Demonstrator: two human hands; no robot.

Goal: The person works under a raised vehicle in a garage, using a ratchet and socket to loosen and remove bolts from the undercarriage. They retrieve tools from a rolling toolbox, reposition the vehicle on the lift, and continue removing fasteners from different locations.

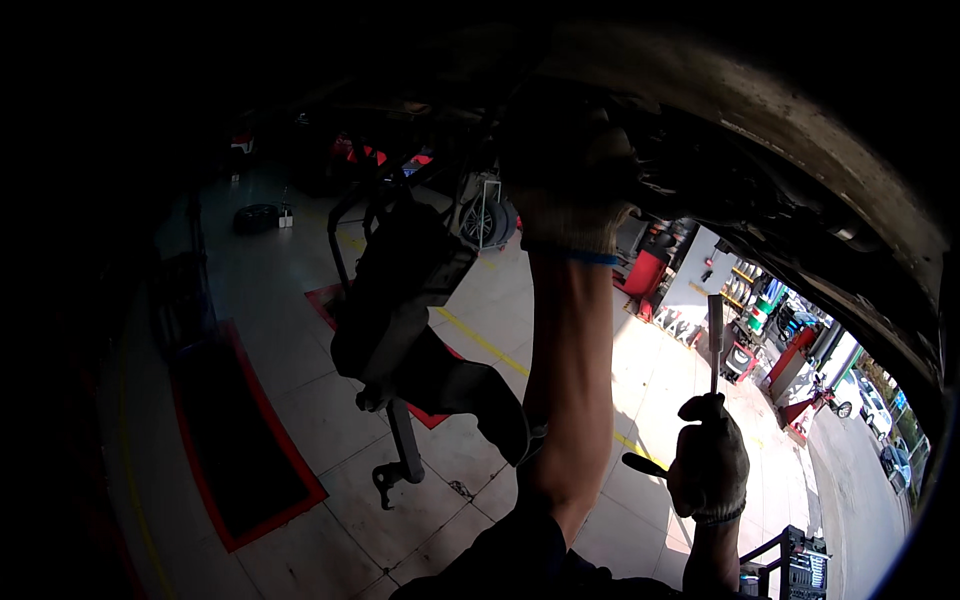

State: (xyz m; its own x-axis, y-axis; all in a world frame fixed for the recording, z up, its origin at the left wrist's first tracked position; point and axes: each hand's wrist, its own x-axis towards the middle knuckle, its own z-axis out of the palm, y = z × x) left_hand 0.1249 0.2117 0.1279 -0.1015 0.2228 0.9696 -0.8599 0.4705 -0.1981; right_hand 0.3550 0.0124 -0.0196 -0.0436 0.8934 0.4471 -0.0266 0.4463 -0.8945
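My left hand (575,215), in a knit glove with a blue cuff, reaches up into the dark underside of a raised vehicle (800,150). Shadow hides its fingers and whatever they touch. Lower and to the right, my gloved right hand (712,462) is closed around a socket wrench (716,340). The tool's long shaft points up, with a thicker socket-like end on top, and a dark handle end sticks out left of the fist. Left of my left forearm hangs a dark, bulky car part (400,320) with a bent lower arm.
Red-bordered dark floor panels (235,440) lie at the left on pale tiles. A tyre (257,218) rests farther back, and a wheel (482,220) stands on a rack. Red shop equipment (645,272) is behind my arms. At lower right is a tool cart (800,565); parked cars (872,405) line the street.
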